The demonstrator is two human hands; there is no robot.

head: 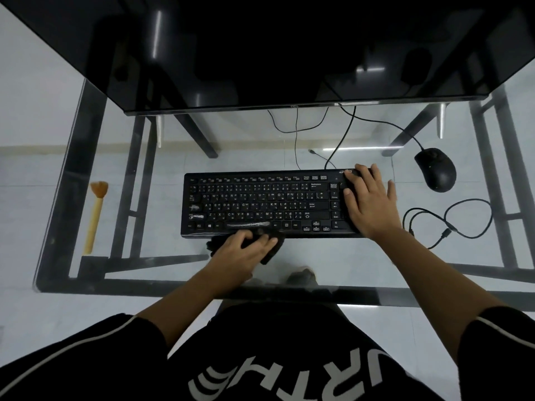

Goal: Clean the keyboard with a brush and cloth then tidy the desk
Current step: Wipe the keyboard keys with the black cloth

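A black keyboard (260, 204) lies in the middle of the glass desk (162, 169). My left hand (241, 247) presses a dark cloth (270, 251) against the keyboard's front edge, below the space bar. My right hand (370, 198) lies flat with spread fingers on the keyboard's right end, over the number pad, holding it down. A brush (95, 215) with a pale wooden handle and orange bristles lies alone at the desk's left side, bristles pointing away from me.
A large dark monitor (260, 53) stands at the back. A black mouse (435, 169) sits right of the keyboard, its cable running behind. A loose looped cable (463, 218) lies at the right. The desk's black frame shows through the glass.
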